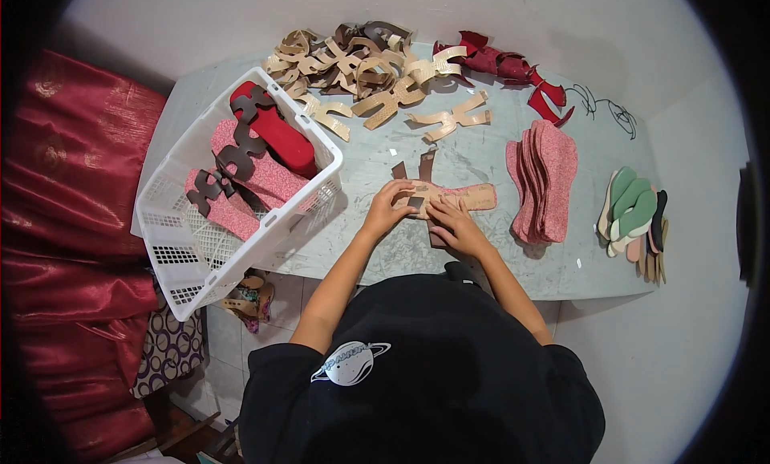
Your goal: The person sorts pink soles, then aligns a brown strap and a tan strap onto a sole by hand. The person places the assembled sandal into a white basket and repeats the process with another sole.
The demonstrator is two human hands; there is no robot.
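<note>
A shoe insole (479, 196) lies underside up on the table in front of me, tan with a pink edge. Dark brown strap ends (427, 167) stick out beyond its far side, and another strap end (436, 239) shows on the near side. My left hand (389, 210) is closed around the insole's left end, fingers at the far edge and thumb on the underside, beside a small dark patch. My right hand (459, 226) rests on the insole's middle with fingers stretched and apart, its thumb side by the near strap end. What lies under the palms is hidden.
A white plastic basket (277, 249) with strapped pink insoles and a red sole stands left. Cream and brown straps (391, 99) and red straps (505, 64) are heaped at the back. Stacked pink insoles (549, 183) and green sole pieces (634, 206) lie right.
</note>
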